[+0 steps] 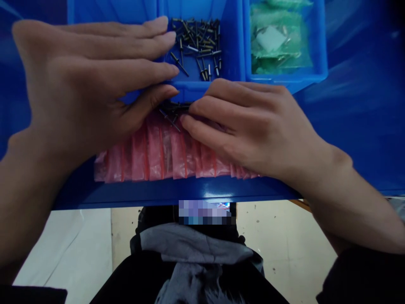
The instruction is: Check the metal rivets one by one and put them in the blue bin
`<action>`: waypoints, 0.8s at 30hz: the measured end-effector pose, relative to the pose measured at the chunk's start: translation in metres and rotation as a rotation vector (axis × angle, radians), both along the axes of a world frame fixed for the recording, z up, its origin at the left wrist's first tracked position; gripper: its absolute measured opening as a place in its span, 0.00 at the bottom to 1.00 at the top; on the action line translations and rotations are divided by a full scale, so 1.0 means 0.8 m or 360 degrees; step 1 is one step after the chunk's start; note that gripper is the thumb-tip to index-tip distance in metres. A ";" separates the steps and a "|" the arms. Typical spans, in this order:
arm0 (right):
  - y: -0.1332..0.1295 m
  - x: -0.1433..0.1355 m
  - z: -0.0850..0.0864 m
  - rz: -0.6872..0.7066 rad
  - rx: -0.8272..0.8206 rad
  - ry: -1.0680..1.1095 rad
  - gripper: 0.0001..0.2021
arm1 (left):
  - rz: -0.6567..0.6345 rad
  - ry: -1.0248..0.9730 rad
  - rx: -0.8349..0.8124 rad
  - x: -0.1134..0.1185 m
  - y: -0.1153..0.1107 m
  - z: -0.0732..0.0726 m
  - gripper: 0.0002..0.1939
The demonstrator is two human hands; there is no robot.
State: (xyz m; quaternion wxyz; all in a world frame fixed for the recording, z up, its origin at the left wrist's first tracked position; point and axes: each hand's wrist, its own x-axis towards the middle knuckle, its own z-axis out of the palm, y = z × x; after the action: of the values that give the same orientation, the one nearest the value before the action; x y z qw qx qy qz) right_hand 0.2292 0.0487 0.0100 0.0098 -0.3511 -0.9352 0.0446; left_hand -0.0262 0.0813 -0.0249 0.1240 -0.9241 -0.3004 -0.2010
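Note:
My left hand (85, 80) reaches across the front of the blue bins with its fingers stretched out, the thumb apart from them and near a small bunch of dark blind rivets (171, 118). Those rivets lie over the pink plastic bags (155, 156), just in front of the middle bin. My right hand (243, 122) is closed, its thumb and fingertips pinching the right end of the bunch. More blind rivets (198, 38) lie loose inside the middle blue bin (205, 86). The right hand and wrist hide part of the bag row.
To the right, another blue bin (286, 79) holds green plastic bags (278, 38) with small parts inside. A third blue bin (114, 10) is at the left, partly behind my left hand. The blue table's front edge (126, 200) runs above my lap.

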 end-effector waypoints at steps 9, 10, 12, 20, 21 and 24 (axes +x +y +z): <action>0.001 0.015 -0.006 0.0273 0.0216 0.0082 0.23 | -0.0118 -0.0197 -0.0259 0.007 -0.011 0.011 0.18; 0.001 0.019 -0.006 0.0320 0.0271 0.0087 0.22 | -0.0110 -0.0201 -0.0261 0.008 -0.013 0.013 0.18; 0.001 0.027 -0.007 0.0387 0.0375 0.0081 0.20 | -0.0079 -0.0221 -0.0255 0.010 -0.015 0.015 0.17; -0.001 0.029 -0.011 0.0428 0.0733 0.0007 0.13 | -0.0102 -0.0224 -0.0161 0.013 -0.011 0.016 0.15; -0.001 0.028 -0.011 0.0422 0.0741 0.0029 0.12 | -0.0102 -0.0240 -0.0154 0.014 -0.011 0.016 0.14; 0.001 0.029 -0.010 0.0405 0.0698 0.0191 0.10 | -0.0089 -0.0259 -0.0130 0.015 -0.011 0.015 0.15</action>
State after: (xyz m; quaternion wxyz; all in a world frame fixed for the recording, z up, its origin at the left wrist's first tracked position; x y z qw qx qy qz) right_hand 0.2521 0.0495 0.0023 0.1354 -0.2170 -0.9569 -0.1376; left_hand -0.0144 0.0722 -0.0129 0.0558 -0.9171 -0.2915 -0.2664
